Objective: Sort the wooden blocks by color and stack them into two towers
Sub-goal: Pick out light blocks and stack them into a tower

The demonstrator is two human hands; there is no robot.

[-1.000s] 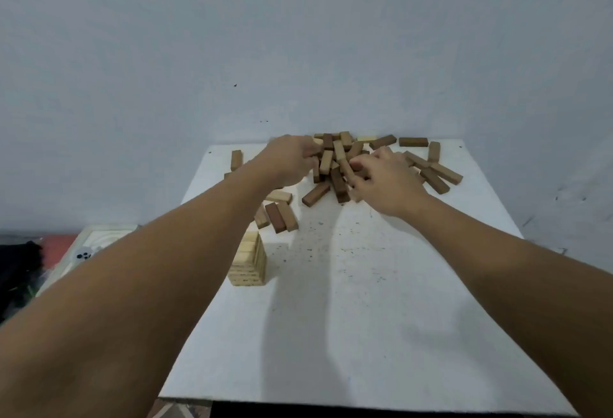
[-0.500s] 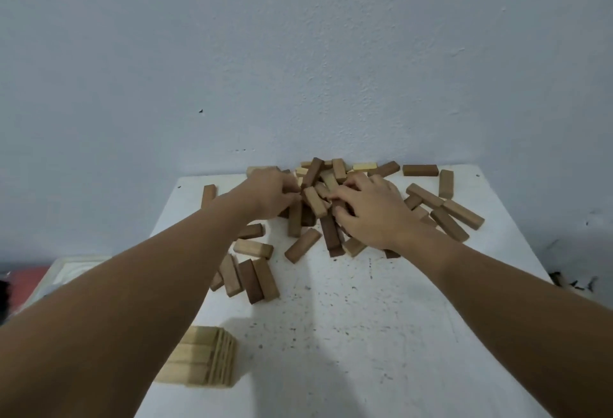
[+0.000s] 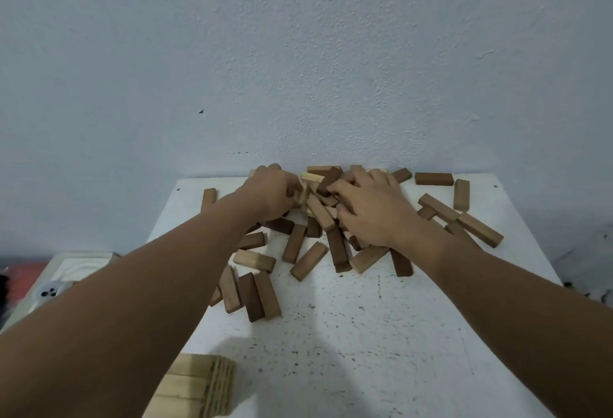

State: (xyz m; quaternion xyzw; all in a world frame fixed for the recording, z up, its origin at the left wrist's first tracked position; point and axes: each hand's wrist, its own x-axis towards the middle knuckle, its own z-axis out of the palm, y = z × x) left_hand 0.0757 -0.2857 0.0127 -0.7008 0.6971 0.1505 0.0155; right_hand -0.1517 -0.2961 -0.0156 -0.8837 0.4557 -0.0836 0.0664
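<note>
A heap of loose wooden blocks [image 3: 318, 215], light and dark brown mixed, lies at the far edge of the white table [image 3: 365, 334]. My left hand [image 3: 272, 195] is on the left of the heap, its fingers curled around a pale block [image 3: 302, 194]. On the right side of the heap my right hand [image 3: 371, 208] lies with fingers spread over several blocks, and I cannot tell if it grips one. A tower of light blocks [image 3: 199, 384] stands at the table's near left edge, partly hidden by my left forearm.
More blocks lie scattered apart: a group of three [image 3: 252, 291] near the table's middle left, dark ones [image 3: 434, 178] at the far right, one [image 3: 208, 198] at the far left. A textured wall rises right behind the table. Clutter [image 3: 53, 285] sits on the floor left.
The view has moved closer to the heap. Both hands have pushed further into the pile, and the left fingers have closed on a pale block.
</note>
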